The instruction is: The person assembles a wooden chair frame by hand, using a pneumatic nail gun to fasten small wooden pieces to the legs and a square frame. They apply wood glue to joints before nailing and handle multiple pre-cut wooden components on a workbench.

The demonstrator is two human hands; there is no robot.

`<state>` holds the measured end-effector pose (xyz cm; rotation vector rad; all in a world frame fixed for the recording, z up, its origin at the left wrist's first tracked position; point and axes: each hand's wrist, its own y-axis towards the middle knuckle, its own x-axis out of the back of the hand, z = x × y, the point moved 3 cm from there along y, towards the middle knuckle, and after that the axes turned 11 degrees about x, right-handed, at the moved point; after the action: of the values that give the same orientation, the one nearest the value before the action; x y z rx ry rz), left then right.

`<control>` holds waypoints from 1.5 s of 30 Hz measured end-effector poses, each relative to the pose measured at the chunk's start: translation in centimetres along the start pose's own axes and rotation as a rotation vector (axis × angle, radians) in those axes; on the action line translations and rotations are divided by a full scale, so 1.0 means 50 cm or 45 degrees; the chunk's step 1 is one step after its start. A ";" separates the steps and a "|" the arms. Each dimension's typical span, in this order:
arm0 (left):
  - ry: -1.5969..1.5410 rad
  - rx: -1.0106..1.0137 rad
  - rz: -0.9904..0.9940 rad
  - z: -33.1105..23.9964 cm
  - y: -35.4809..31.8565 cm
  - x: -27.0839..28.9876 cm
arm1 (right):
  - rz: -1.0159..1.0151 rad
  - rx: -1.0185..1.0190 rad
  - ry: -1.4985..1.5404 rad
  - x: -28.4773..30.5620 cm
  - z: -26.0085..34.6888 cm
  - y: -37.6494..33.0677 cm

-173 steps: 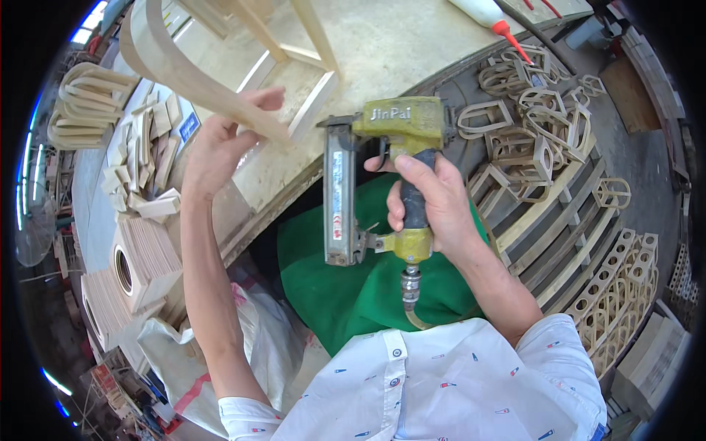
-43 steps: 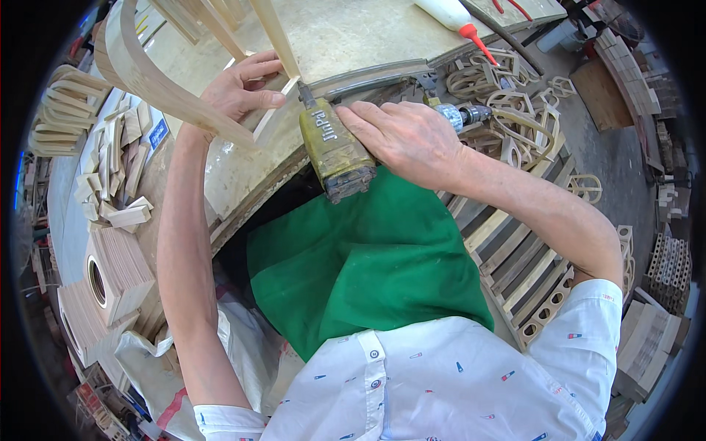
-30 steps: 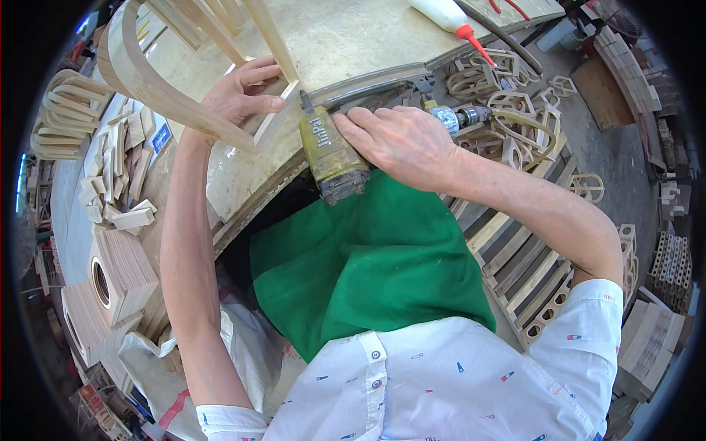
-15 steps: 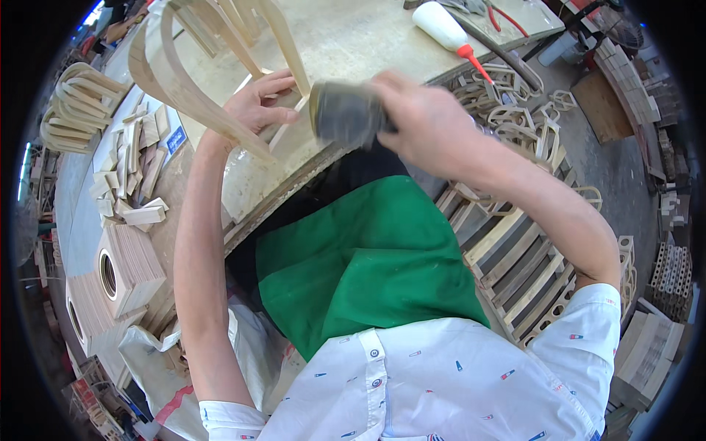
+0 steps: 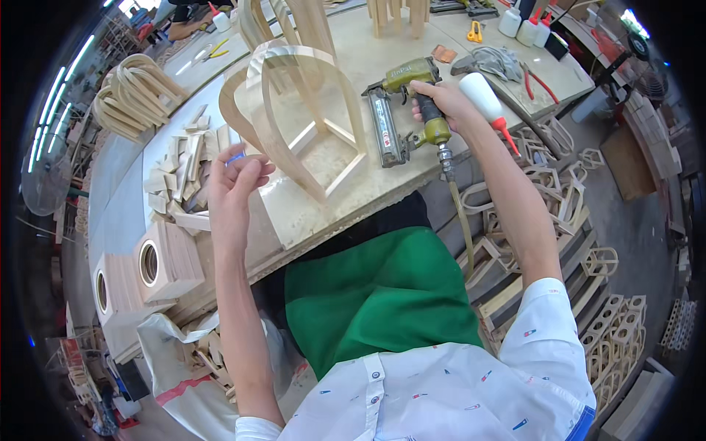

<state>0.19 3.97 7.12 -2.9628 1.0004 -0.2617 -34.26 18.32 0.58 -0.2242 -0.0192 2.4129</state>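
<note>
My right hand is closed round the dark grip of a green and black air nail gun, with its hose trailing from the handle's end. The gun is over the front of the workbench, right of a bent-wood frame. That frame rests on the bench, with curved pale strips rising from straight lower pieces. My left hand is off the frame's left side, near a pile of small wood blocks. Its fingers are loosely bent and apart, with nothing visible in them.
White glue bottle with a red nozzle, grey gloves and red-handled pliers lie at the right. More curved frames stand at the back left. Plywood stacks sit at the bench's left edge. Wooden frames fill the lower right.
My left hand has let go of the frame and moved left toward the wood blocks. My right hand has drawn the nail gun right, away from the frame. The view has shifted.
</note>
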 end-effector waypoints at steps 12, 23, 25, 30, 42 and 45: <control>-0.541 0.400 0.149 -0.006 0.093 0.045 | -0.107 0.586 -1.294 -0.014 -0.005 -0.023; 0.369 -0.052 -0.086 -0.103 -0.101 -0.075 | 0.388 0.602 -0.137 -0.169 0.066 -0.171; 0.673 -0.298 -0.086 -0.082 -0.130 -0.066 | 0.527 0.579 -0.184 -0.207 0.067 -0.200; 0.262 -0.268 -0.260 0.017 -0.159 -0.035 | 0.541 0.590 -0.335 -0.257 0.079 -0.262; 0.415 -0.380 -0.276 -0.094 -0.104 -0.031 | 0.475 0.427 -0.648 -0.144 0.138 -0.233; 0.417 -0.371 -0.275 -0.090 -0.096 -0.024 | -0.144 0.696 -0.918 0.033 0.174 -0.141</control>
<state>1.43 8.74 11.63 -3.3762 0.7951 -0.6779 -32.34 25.13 9.40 0.8657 0.2860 2.1632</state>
